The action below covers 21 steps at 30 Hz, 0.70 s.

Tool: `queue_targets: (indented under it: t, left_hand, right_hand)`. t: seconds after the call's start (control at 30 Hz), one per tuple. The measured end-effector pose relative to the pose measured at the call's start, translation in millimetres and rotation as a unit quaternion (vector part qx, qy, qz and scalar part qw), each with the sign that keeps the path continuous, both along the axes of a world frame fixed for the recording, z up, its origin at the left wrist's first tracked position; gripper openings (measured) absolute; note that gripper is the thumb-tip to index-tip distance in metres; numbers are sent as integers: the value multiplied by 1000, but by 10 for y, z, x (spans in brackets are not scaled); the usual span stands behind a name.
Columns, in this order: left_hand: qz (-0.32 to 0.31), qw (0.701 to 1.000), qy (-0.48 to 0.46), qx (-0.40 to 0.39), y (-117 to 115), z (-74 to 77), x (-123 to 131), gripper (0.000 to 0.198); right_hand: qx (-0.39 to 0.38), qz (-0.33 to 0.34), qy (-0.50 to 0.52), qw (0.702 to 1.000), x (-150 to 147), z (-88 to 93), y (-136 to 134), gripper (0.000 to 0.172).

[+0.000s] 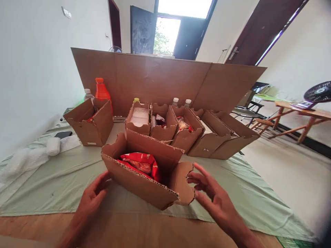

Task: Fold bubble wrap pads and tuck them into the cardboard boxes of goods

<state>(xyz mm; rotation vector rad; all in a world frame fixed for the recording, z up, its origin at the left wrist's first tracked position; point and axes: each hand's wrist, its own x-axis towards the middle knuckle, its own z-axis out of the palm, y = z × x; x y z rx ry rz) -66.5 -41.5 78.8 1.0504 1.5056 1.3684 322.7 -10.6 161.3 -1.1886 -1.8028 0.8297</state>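
Note:
An open-topped cardboard box (pixel 139 184) stands at an angle in front of me, with a red food packet (pixel 143 164) inside. My left hand (pixel 94 193) is beside the box's left end, fingers curved and thumb apart, its fingertips partly hidden near the cardboard. At the other end, my right hand (pixel 213 196) has its fingers spread around the notched end panel (pixel 184 184). Its fingertips and thumb are at the panel's edge; whether they press on it I cannot tell. Neither hand is wrapped round anything.
Behind stands a row of cardboard boxes (pixel 162 132) with packets, before a tall cardboard panel (pixel 160 79). Another box (pixel 90 129) and an orange-red bottle (pixel 102 91) are at left. Bubble wrap (pixel 28 162) and a dark phone-like object (pixel 63 134) lie on the green cloth (pixel 77 179).

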Motion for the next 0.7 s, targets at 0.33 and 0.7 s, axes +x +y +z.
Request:
queue_targets:
  t: [0.33, 0.7]
  left_hand:
    - [23, 997, 65, 32, 130, 33, 346, 63]
    - [-97, 988, 110, 48, 556, 20, 749, 78]
  right_hand:
    - [43, -27, -59, 997, -505, -485, -1, 51]
    - [-36, -99, -102, 989, -251, -776, 602, 31]
